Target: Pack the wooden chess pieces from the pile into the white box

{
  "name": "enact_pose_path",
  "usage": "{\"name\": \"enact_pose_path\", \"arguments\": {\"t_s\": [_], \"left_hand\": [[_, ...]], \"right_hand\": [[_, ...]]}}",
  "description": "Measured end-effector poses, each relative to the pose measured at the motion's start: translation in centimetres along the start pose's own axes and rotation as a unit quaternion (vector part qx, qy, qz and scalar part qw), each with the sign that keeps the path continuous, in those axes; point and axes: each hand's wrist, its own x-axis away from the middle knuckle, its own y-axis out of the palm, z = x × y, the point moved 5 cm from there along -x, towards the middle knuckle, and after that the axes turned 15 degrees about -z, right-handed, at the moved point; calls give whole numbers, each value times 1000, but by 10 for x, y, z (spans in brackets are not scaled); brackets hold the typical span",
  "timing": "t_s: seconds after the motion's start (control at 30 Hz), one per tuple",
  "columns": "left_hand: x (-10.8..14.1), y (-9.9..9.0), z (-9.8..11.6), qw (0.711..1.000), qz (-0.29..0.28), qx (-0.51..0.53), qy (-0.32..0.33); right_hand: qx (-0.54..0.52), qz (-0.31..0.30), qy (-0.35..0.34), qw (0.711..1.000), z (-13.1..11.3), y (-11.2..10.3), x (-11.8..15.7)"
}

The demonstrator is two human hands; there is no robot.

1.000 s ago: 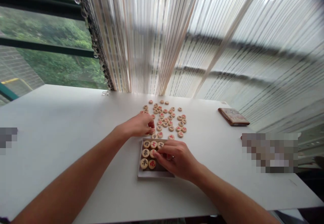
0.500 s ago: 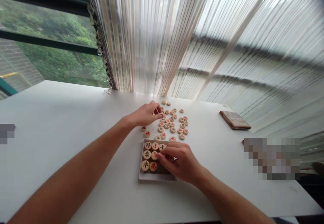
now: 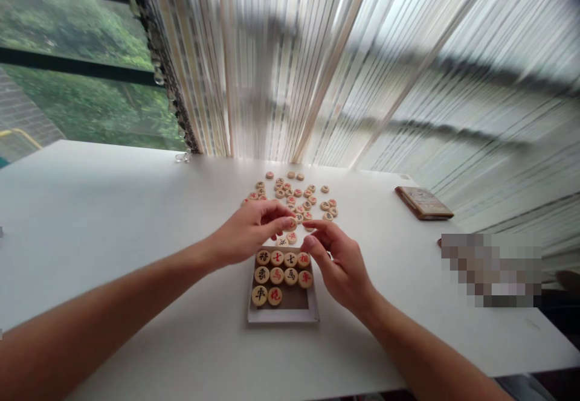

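A shallow square box (image 3: 283, 316) lies on the white table (image 3: 113, 220) with several round wooden chess pieces (image 3: 283, 276) laid in rows inside it. Beyond the box, several loose chess pieces (image 3: 299, 198) are scattered. My left hand (image 3: 251, 232) hovers just above the box's far edge and pinches one chess piece (image 3: 291, 224) between thumb and fingertips. My right hand (image 3: 338, 262) is at the box's far right corner, fingers apart and curled toward the left hand, holding nothing that I can see.
A small brown book or box (image 3: 423, 202) lies at the right of the table. A striped curtain (image 3: 362, 69) hangs behind the table, with a window (image 3: 67, 75) at the left. The table's near edge runs below my forearms.
My left hand came back from the loose pile toward the box with a piece. My right hand lifted out of the box, which now shows more pieces in its rows.
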Motion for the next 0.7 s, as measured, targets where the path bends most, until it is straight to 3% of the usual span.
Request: {"name": "enact_pose_path", "arguments": {"t_s": [0.17, 0.43, 0.57, 0.7], "left_hand": [[29, 26, -10, 995, 14, 92, -19], [34, 31, -18, 978, 26, 209, -12], [41, 37, -23, 959, 3, 283, -29], [41, 36, -22, 958, 11, 285, -27]], "right_hand": [[-132, -28, 20, 991, 0, 9, 0], [-290, -21, 71, 954, -7, 14, -1], [-321, -20, 94, 942, -4, 18, 2], [-332, -11, 93, 939, -2, 18, 4]]}}
